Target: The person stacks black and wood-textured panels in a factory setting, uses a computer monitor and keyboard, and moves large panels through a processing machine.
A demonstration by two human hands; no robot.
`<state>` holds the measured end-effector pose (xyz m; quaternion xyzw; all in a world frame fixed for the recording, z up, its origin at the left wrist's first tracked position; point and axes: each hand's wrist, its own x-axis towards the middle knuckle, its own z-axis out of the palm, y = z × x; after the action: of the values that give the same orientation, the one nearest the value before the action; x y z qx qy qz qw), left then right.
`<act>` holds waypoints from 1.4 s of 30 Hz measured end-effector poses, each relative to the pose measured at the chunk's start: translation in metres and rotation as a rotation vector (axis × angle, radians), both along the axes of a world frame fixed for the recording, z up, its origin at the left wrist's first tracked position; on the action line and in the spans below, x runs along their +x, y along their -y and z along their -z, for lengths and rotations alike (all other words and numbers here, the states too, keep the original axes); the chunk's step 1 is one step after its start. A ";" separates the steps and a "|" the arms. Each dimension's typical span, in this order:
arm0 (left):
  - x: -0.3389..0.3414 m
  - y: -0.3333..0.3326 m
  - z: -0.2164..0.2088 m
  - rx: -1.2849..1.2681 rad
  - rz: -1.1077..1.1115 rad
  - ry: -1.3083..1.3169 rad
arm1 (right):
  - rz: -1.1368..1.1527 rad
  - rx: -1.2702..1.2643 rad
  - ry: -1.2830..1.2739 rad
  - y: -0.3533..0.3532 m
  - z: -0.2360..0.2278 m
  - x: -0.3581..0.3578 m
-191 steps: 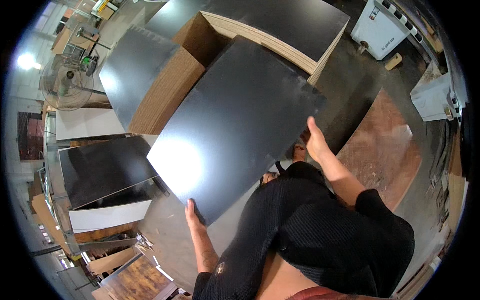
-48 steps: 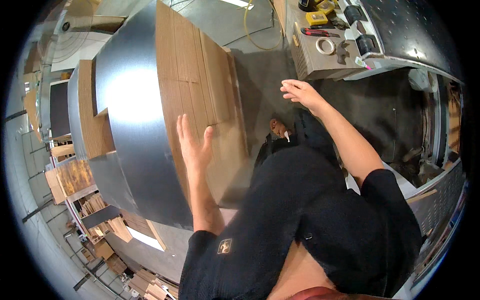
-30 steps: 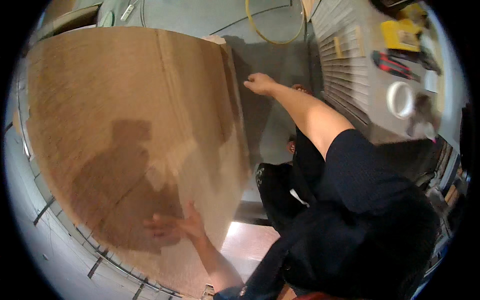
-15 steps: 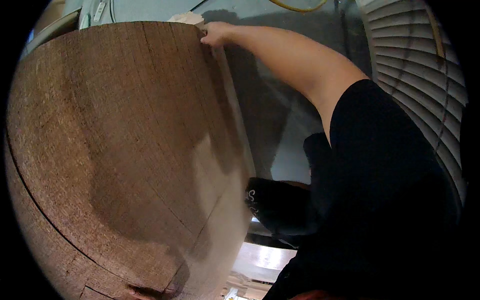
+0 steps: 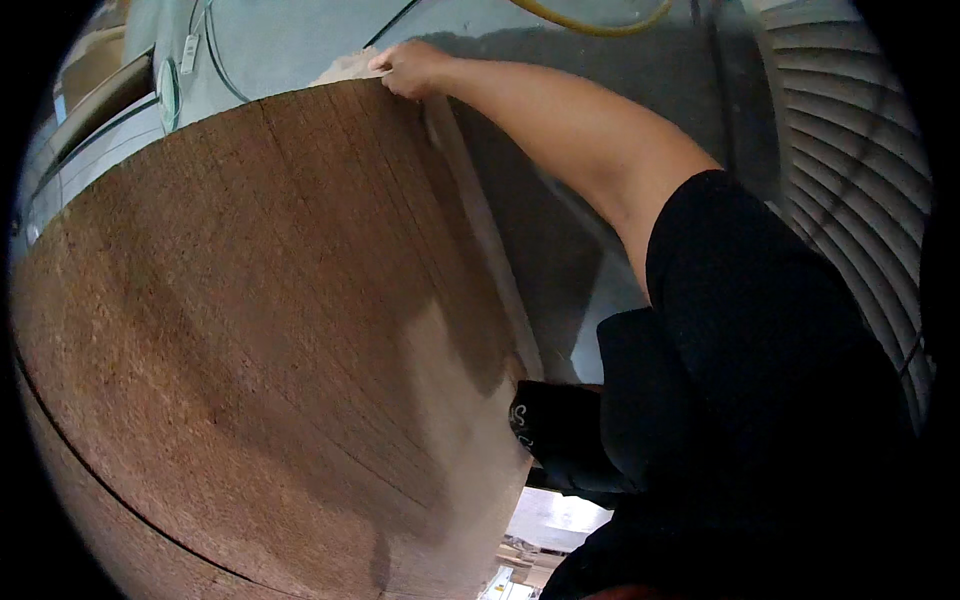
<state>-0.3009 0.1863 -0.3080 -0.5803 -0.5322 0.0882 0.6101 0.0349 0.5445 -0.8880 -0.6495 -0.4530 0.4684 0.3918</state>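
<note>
Far left rim: a curved brown piece (image 5: 108,98), cut by the lens edge and hard to name; beside it a pale green disc (image 5: 168,95) and a small white block (image 5: 190,54) with a thin cord (image 5: 216,62) on the grey floor (image 5: 300,40)
Brown stack: the big wood-toned stack (image 5: 270,330) fills the left and middle; its left and lower parts run out of view; a dark seam curves across its lower left
Direction: fine lines on the stack slope from the far edge toward the lower right; with two sides cut off, I cannot tell its long axis
Left hand: out of view; I cannot tell its state
Pale piece: a ragged, light piece (image 5: 345,68) behind the far edge, mostly hidden
Right hand: the right hand (image 5: 412,70) is at the stack's far right corner, fingers curled in; fingertips are partly hidden, so I cannot tell if they clamp the corner or the pale piece
In the way: the forearm and black sleeve (image 5: 770,300) cover much of the floor; a black-clad leg (image 5: 565,435) meets the stack's right edge in view, contact unclear
Right side: a yellow hose (image 5: 600,25), cut off above; a ridged grey surface (image 5: 850,150), bent by the lens
</note>
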 end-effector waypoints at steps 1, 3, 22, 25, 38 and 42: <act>0.007 -0.005 0.005 0.022 -0.006 0.095 | 0.003 0.010 0.031 -0.005 0.007 -0.001; 0.001 -0.010 -0.002 -0.003 0.073 -0.060 | 0.010 0.028 0.094 -0.015 0.021 -0.002; -0.049 -0.011 -0.020 -0.061 0.197 0.011 | -0.113 0.178 0.139 -0.025 0.024 0.002; -0.030 -0.006 -0.012 0.029 0.045 -0.078 | -0.073 0.214 0.062 -0.020 0.024 0.002; 0.018 -0.006 0.016 0.039 -0.099 -0.173 | -0.025 0.227 -0.045 -0.019 0.029 0.000; 0.012 -0.003 0.011 0.005 -0.072 -0.186 | -0.025 0.143 0.016 -0.017 0.017 -0.002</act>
<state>-0.2893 0.1895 -0.3190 -0.5486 -0.4939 0.1622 0.6548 0.0327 0.5616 -0.9052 -0.6179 -0.4967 0.4342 0.4277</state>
